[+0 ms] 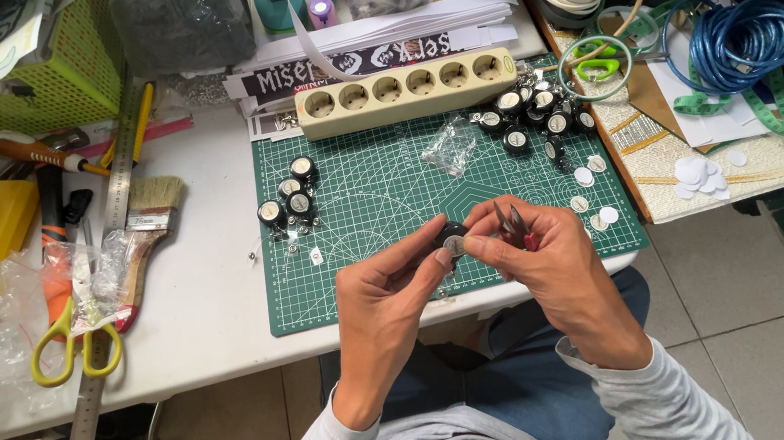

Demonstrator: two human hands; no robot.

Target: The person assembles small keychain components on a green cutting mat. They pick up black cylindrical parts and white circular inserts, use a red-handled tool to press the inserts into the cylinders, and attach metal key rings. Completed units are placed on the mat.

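Observation:
My left hand [385, 302] and my right hand [551, 263] meet over the front edge of the green cutting mat [360, 204]. Between the fingertips of both hands sits a small round black button piece with a pale face [452, 240]. My right hand also holds small red-handled pliers [514, 227], with their tips pointing up. A cluster of similar black round pieces [288, 198] lies on the mat's left part. A bigger pile of them [529, 111] lies at the mat's back right.
A beige power strip [405, 92] lies along the mat's back edge. Yellow-handled scissors [74, 337], a paintbrush [146, 232] and a steel ruler [119, 175] lie on the white table at left. White paper discs [591, 199] and a small clear bag [450, 147] lie on the mat. Blue coiled cable [741, 38] at right.

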